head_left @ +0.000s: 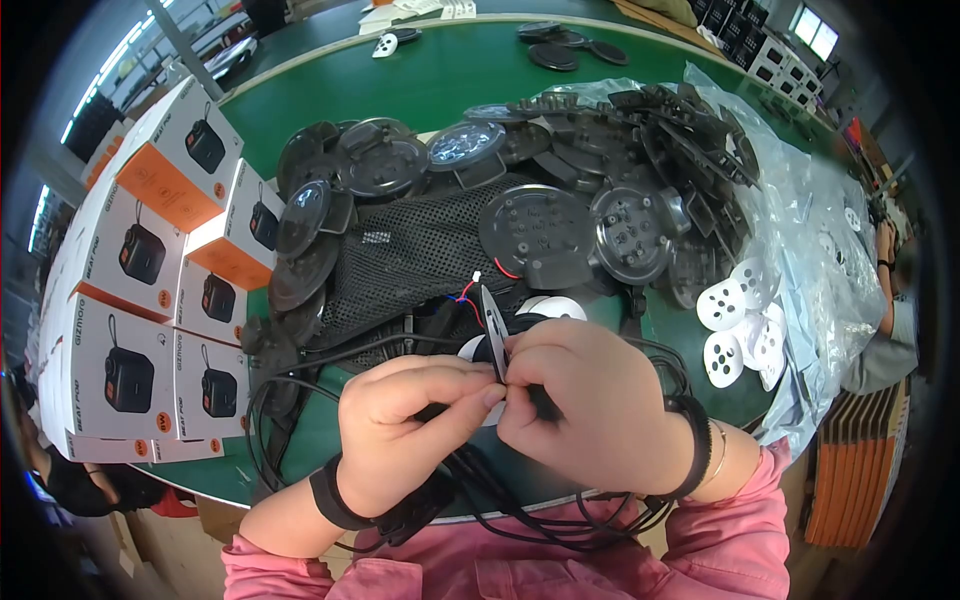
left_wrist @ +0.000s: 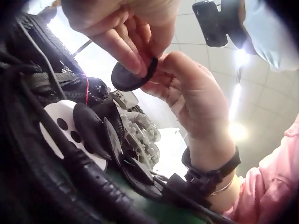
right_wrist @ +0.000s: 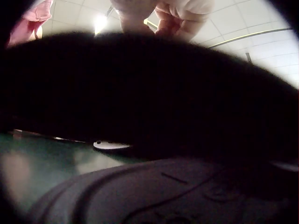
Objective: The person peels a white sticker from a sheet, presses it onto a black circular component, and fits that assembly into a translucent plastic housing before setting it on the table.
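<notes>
Over the near edge of the table, both hands pinch a thin round black disc (head_left: 493,330), seen nearly edge-on from the head. My left hand (head_left: 410,410) grips its lower near edge between thumb and fingers. Just opposite, my right hand (head_left: 590,400) pinches the same edge, with its fingers curled. In the left wrist view the disc (left_wrist: 125,79) shows a dark face between the two hands. Red and blue wires with a small white connector (head_left: 476,277) stick up just behind it. A dark shape blocks most of the right wrist view.
White boxes (head_left: 115,370) are stacked at left. Clear-grey round plastic covers (head_left: 540,225) are heaped across a black mesh bag (head_left: 410,250). White discs with black holes (head_left: 722,303) lie at right beside clear plastic film (head_left: 815,290). Black cables (head_left: 560,530) loop along the front edge.
</notes>
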Tool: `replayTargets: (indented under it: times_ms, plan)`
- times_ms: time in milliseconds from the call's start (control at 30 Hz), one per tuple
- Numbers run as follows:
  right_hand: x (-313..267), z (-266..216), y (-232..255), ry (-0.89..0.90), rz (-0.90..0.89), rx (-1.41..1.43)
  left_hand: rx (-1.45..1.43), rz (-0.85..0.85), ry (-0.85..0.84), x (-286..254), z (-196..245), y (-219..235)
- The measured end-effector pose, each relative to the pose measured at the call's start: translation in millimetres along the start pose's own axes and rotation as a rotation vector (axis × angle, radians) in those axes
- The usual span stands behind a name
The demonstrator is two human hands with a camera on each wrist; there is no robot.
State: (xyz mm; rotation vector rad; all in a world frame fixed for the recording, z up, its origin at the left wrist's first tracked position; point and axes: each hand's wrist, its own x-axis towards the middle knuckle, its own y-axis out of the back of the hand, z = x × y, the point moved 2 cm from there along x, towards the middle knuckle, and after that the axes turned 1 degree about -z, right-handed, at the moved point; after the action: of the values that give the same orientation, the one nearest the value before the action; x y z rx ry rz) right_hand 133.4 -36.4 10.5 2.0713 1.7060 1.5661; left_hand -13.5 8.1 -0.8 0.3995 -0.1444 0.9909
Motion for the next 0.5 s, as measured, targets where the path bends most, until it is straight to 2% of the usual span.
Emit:
replayTargets:
  times_ms: [167, 233, 267, 333, 367, 400, 467, 500]
  plan:
    - [-0.5, 1.6, 1.4, -0.007, 0.000, 0.020, -0.091, 0.041, 0.035, -0.9, 0.7, -4.5]
    - [-0.2, 6.1, 4.7, -0.096, -0.069, 0.174, -0.334, 0.095, 0.124, -2.3, -4.7, -5.9]
    - [0.8, 7.2, 7.9, -0.092, -0.068, 0.172, -0.334, 0.095, 0.120, -2.1, -8.0, -4.5]
    - [2.8, 12.3, 14.5, -0.258, -0.076, 0.416, -0.457, 0.141, 0.323, -2.5, -18.7, 1.8]
    - [3.0, 15.1, 17.2, -0.377, -0.060, 0.615, -0.516, 0.086, 0.348, 2.9, -18.9, 3.9]
    - [-3.1, 15.8, 22.4, -0.747, -0.114, 0.946, -0.514, 0.086, 0.341, 3.3, -20.3, 5.1]
    - [-1.1, 27.0, 40.0, -0.742, -0.023, 1.237, -0.706, 0.070, 0.437, 4.4, -26.9, 3.4]
    - [-1.5, 34.8, 50.6, -0.700, -0.045, 1.288, -0.709, 0.051, 0.434, 4.8, -25.9, 3.6]
